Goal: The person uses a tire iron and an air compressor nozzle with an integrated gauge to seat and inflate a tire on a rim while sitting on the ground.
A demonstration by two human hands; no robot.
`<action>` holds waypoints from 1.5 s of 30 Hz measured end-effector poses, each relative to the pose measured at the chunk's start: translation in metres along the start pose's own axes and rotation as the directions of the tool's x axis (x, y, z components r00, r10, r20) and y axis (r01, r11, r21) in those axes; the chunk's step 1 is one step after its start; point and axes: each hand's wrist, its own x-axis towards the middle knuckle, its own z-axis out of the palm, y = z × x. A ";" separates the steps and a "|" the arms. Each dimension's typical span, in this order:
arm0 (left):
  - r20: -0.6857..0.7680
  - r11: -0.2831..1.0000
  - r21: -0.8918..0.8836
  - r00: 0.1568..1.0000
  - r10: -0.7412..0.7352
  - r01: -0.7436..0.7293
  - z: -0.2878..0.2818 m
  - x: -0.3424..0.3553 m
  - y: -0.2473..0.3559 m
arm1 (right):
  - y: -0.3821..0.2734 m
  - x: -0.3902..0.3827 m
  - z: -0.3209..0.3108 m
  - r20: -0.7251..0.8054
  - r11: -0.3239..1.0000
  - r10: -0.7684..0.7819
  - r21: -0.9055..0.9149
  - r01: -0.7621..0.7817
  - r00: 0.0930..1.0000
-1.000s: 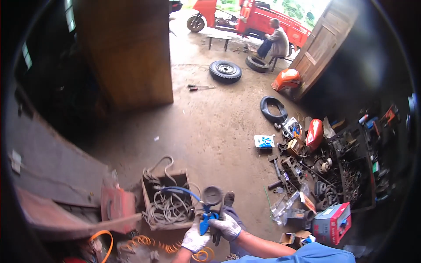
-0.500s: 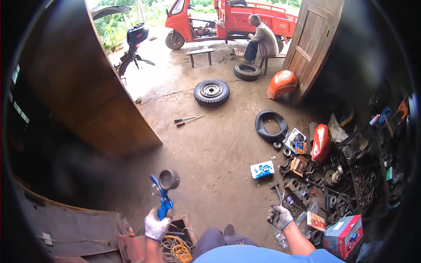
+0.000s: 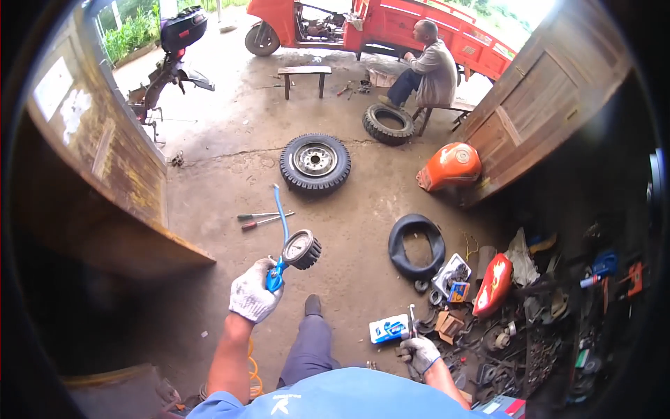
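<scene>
The gloved left hand wraps round a tyre inflator, held above the floor short of the wheel's near edge. Likely light and stiff, with bendable hose and fragile dial gauge; best gripped by its blue handle. The gloved right hand clasps a slim metal tool.

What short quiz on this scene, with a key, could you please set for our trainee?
1. Which hand holds the blue-handled gauge?
2. True or false: the wheel stands upright on its tread.
3. Fill in the missing word: the orange tank rests beside a wooden ____.

Key:
1. The left hand.
2. False; it lies flat.
3. Door.
</scene>
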 end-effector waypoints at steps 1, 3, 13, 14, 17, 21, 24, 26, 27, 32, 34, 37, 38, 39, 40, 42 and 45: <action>0.047 0.992 0.067 0.993 -0.109 0.105 0.009 0.034 -0.001 | -0.053 -0.007 0.042 -0.059 0.994 -0.036 -0.103 0.030 0.998; 0.054 0.988 0.048 0.987 -0.148 0.146 0.032 0.088 -0.007 | -0.134 -0.007 0.083 0.034 0.988 -0.139 -0.065 0.141 0.990; -0.083 0.959 -0.078 0.957 -0.278 0.271 0.097 0.400 -0.017 | -0.468 0.260 0.174 0.274 -0.018 -0.171 -0.961 0.275 0.946; -0.092 0.937 -0.085 0.934 -0.346 0.338 0.111 0.427 -0.024 | -0.504 0.297 0.196 0.342 -0.096 -0.120 -0.938 0.332 0.932; -0.050 0.792 -0.058 0.791 -0.610 0.607 0.181 0.539 -0.056 | -0.628 0.450 0.232 0.346 0.050 0.110 -0.938 0.342 0.932; -0.054 0.593 0.193 0.612 -0.789 0.782 0.311 0.620 -0.131 | -0.745 0.679 0.324 0.441 -0.497 0.230 -0.713 0.494 0.867; -0.087 0.567 0.299 0.614 -0.785 0.767 0.404 0.667 -0.189 | -0.791 0.825 0.395 0.560 -0.736 0.201 -0.455 0.501 0.804; -0.164 0.574 0.272 0.625 -0.763 0.772 0.456 0.687 -0.218 | -0.800 0.918 0.446 0.415 -0.710 0.370 -0.450 0.541 0.831; -0.205 0.553 0.244 0.600 -0.773 0.796 0.474 0.701 -0.226 | -0.797 0.950 0.478 0.321 -0.693 0.424 -0.487 0.531 0.847; -0.215 0.506 0.176 0.534 -0.818 0.845 0.607 0.769 -0.293 | -0.761 1.119 0.521 0.063 -0.362 0.507 -0.889 0.279 0.860; -0.065 0.595 0.199 0.616 -0.785 0.779 0.640 0.781 -0.328 | -0.743 1.186 0.530 0.193 -0.560 0.539 -0.645 0.520 0.820; 0.201 0.699 0.368 0.682 -0.703 0.613 0.669 0.771 -0.363 | -0.711 1.199 0.560 0.601 -0.853 0.356 -0.104 0.511 0.716; 0.241 0.781 0.424 0.774 -0.586 0.459 0.683 0.754 -0.374 | -0.702 1.197 0.567 0.710 -0.900 0.302 -0.008 0.435 0.636; 0.345 0.769 0.374 0.692 -0.634 0.518 0.686 0.758 -0.379 | -0.695 1.200 0.572 0.771 -0.934 0.273 0.070 0.350 0.575; 0.449 0.749 0.326 0.603 -0.660 0.577 0.687 0.761 -0.383 | -0.688 1.207 0.573 0.842 -0.931 0.287 0.134 0.338 0.456; 0.543 0.773 0.330 0.561 -0.625 0.542 0.684 0.769 -0.400 | -0.685 1.221 0.577 0.926 -0.922 0.324 0.263 0.285 0.193; 0.619 0.759 0.345 0.474 -0.626 0.552 0.663 0.802 -0.414 | -0.683 1.233 0.585 0.908 -0.898 0.419 0.411 0.159 0.022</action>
